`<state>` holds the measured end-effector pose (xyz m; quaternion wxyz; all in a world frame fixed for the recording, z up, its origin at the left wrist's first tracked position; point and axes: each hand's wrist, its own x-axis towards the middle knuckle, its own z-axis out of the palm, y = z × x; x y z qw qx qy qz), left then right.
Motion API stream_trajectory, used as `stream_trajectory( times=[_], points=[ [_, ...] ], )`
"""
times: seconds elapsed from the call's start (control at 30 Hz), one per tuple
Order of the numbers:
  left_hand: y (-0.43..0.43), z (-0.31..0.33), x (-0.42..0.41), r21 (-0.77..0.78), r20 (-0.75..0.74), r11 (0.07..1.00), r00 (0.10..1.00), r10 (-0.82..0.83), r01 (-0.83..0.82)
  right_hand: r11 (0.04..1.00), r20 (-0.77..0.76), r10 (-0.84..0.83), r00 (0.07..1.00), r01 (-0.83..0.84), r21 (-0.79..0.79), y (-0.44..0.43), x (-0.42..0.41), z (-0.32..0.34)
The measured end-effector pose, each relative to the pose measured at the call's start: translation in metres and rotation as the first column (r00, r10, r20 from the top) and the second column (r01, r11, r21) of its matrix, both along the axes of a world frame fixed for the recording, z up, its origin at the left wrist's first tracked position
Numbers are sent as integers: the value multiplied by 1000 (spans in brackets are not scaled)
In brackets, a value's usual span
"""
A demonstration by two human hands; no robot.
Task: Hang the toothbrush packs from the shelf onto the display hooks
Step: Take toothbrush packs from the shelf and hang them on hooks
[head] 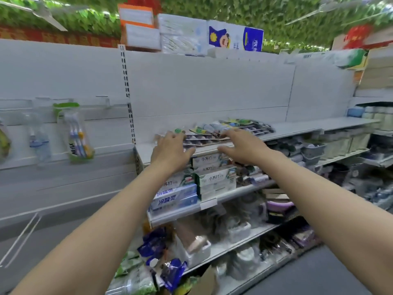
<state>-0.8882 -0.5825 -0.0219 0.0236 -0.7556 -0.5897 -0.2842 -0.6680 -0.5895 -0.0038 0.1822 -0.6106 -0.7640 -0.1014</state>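
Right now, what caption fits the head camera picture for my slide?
The left hand and right hand reach for toothbrush packs on the shelf; one hung pack is at left.

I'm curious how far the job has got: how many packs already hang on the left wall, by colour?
Green-topped pack: 1
Clear bluish pack: 1
Yellowish pack, cut off at the left edge: 1
Total: 3
The stack on the shelf is too blurred to count.
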Motion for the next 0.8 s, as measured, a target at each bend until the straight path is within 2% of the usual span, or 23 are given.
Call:
stream_trajectory(
  times=[0.3,0.53,0.8],
  points=[
    [82,-5,136,44,-93,996,992,-80,84,998,-100,23,995,-17,56,66,152,-12],
    [177,-14,231,56,-119,988,983,-136,144,999,-97,38,995,-35,38,151,246,-17],
    [292,2,320,87,-12,989,993,-115,116,996,-111,83,990,-78,48,269,330,8]
  ],
)
